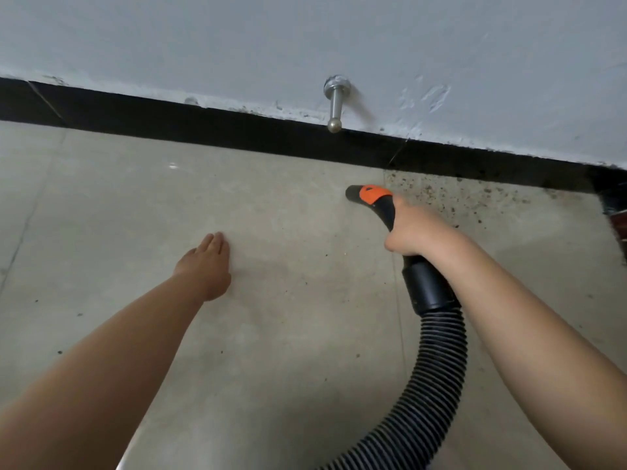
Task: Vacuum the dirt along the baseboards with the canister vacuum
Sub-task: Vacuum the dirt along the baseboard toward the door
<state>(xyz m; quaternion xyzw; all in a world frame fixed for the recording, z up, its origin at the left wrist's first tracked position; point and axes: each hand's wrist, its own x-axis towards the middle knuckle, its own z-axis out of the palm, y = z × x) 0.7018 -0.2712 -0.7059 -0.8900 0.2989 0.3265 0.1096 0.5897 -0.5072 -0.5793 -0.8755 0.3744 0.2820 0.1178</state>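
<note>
A black ribbed vacuum hose [431,374] rises from the bottom edge of the view, curves upward and enters a smooth black cylindrical cuff [428,286]. Above the cuff, the right hand [415,228] is wrapped in a closed grip around the curved black handle, with the forearm extended from the lower right. The handle bends to the left and ends in a short black nozzle [354,194] carrying an orange insert [373,194] on its upper face; the nozzle mouth points left, close above the floor [278,334]. The left hand [205,266] is extended flat, fingers straight and together, palm down on or just above the floor, well apart from the nozzle; contact cannot be confirmed. The floor consists of large, smooth beige tiles with thin grout lines and scattered dark specks. A dense band of dark dirt [451,195] lies just right of the nozzle, against the black baseboard [210,128]. Above the baseboard, a rough grey painted wall [237,39] carries a metal door stop [336,103] with a rounded tip.
</note>
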